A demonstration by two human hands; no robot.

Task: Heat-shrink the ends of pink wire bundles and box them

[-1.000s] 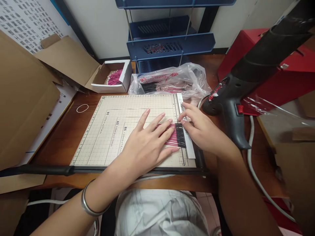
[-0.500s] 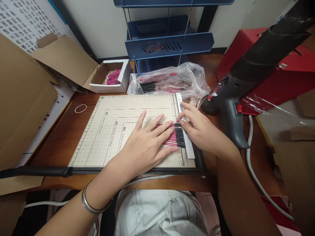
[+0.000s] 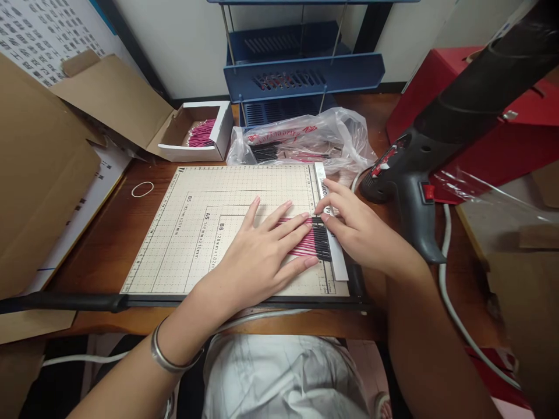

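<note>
A row of thin pink wires (image 3: 301,249) with black ends (image 3: 322,241) lies side by side on the gridded board of a paper cutter (image 3: 183,256). Flat across the wires, fingers spread, rests my left hand (image 3: 266,247); it hides their far ends. The black ends reach the white raised ruler strip (image 3: 339,265) along the board's right edge. Over that strip, my right hand (image 3: 356,227) pinches with thumb and a fingertip at the black end of the uppermost wire. Its index finger stretches along the strip.
Behind the board are a small box (image 3: 192,154) of pink wires, a clear plastic bag (image 3: 301,137) and a blue rack (image 3: 305,73). At right stands a black heat gun (image 3: 414,169) before a red box (image 3: 458,87). The cutter's handle (image 3: 82,301) lies along the front.
Both hands stay almost where they were, the left pressing on the wires and the right at the top black end. The view has shifted very slightly.
</note>
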